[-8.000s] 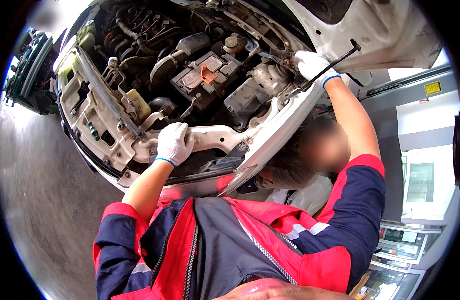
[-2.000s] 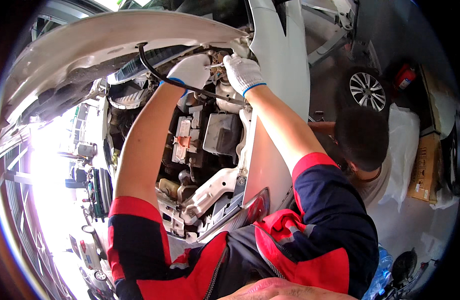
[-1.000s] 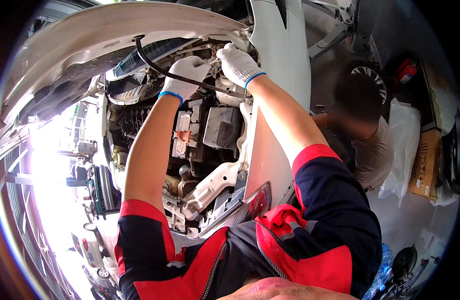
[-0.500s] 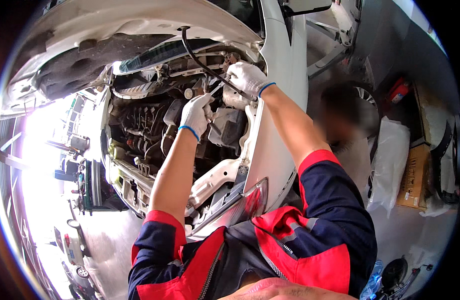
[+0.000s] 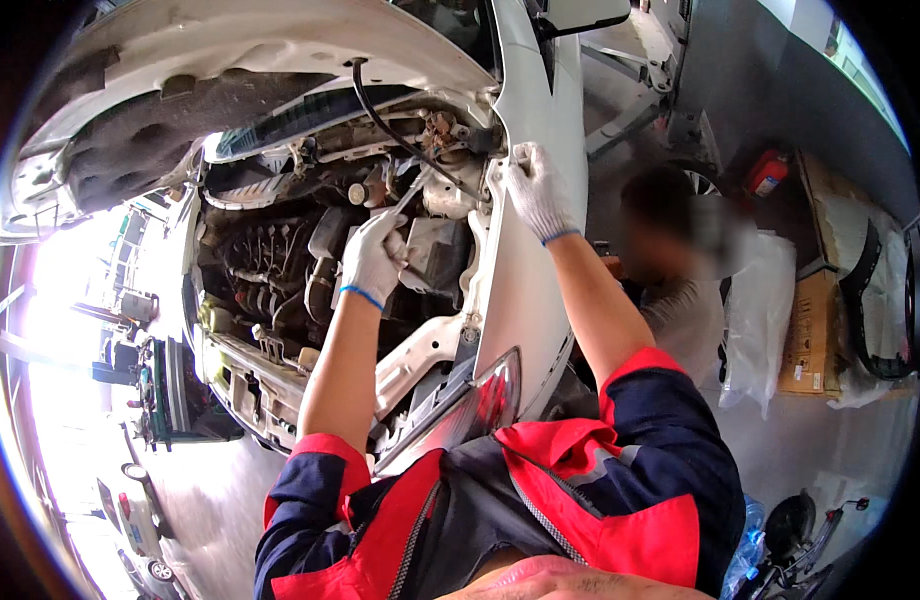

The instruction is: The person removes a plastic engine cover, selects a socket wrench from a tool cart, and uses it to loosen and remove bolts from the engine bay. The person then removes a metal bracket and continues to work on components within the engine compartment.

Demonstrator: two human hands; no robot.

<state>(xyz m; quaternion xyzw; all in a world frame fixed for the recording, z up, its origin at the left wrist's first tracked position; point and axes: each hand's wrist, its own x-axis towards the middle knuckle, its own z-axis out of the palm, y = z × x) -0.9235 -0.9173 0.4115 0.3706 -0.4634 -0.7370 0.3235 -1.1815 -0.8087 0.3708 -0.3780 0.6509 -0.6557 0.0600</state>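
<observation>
My left hand (image 5: pixel 372 258), in a white knit glove with a blue cuff, is closed round a slim silver wrench-like tool (image 5: pixel 412 192). The tool slants up and right from the fist over the engine bay (image 5: pixel 280 240) of a white car. A grey end of something pokes out below the fingers; I cannot tell whether it is part of the same tool. My right hand (image 5: pixel 538 193), gloved alike, is at the inner edge of the white fender (image 5: pixel 540 110). Its fingers are curled, and what they hold, if anything, is hidden.
The raised hood (image 5: pixel 270 50) hangs over the bay, with a black prop rod (image 5: pixel 380 122) crossing down to the fender side. Another person (image 5: pixel 680 300) is low beside the car at the right. Behind are a plastic-wrapped item (image 5: pixel 758 320), a cardboard box (image 5: pixel 810 335) and a red fire extinguisher (image 5: pixel 768 172).
My right hand has moved right, out of the bay from near the tool to the fender edge. My left hand still grips the tool. The whole view has shifted slightly.
</observation>
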